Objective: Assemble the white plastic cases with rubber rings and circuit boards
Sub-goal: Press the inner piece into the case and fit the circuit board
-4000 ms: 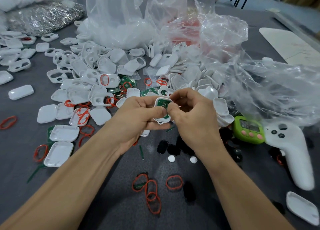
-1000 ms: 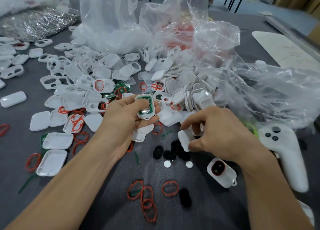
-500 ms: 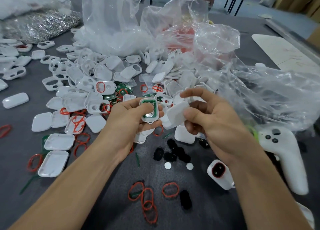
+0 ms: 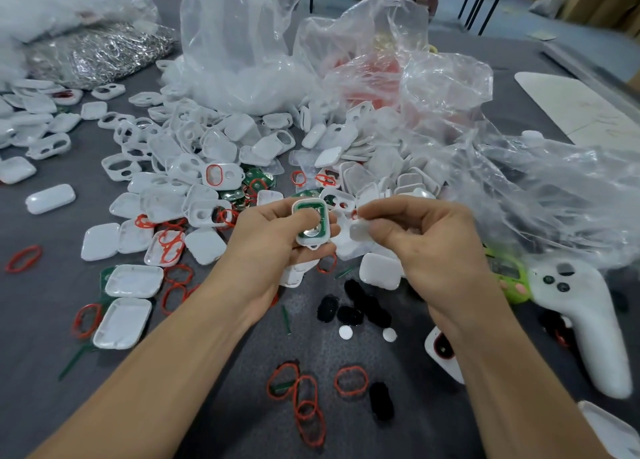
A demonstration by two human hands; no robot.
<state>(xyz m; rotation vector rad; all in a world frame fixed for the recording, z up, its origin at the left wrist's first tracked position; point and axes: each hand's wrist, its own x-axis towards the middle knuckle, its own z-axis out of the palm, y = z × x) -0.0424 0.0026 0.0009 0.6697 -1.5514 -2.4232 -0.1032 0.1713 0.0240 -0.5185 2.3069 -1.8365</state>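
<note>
Closing the loaded case

My left hand (image 4: pixel 277 240) is gripping the case half (image 4: pixel 310 223) with the circuit board seated inside; my right hand (image 4: pixel 422 247) is pinching a white cover (image 4: pixel 358 231) just beside it; next I'm probably aligning edges, pressing shut

Dark grey tabletop (image 4: pixel 52 320), felt-like, under soft even light. Off-white board (image 4: pixel 571 108) lying flat near its far right edge. Beyond, bluish-grey floor (image 4: pixel 512 48) crossed by thin black furniture legs (image 4: pixel 485 5). Brown cardboard boxes (image 4: pixel 602 1) stacked in the far right corner.
</note>
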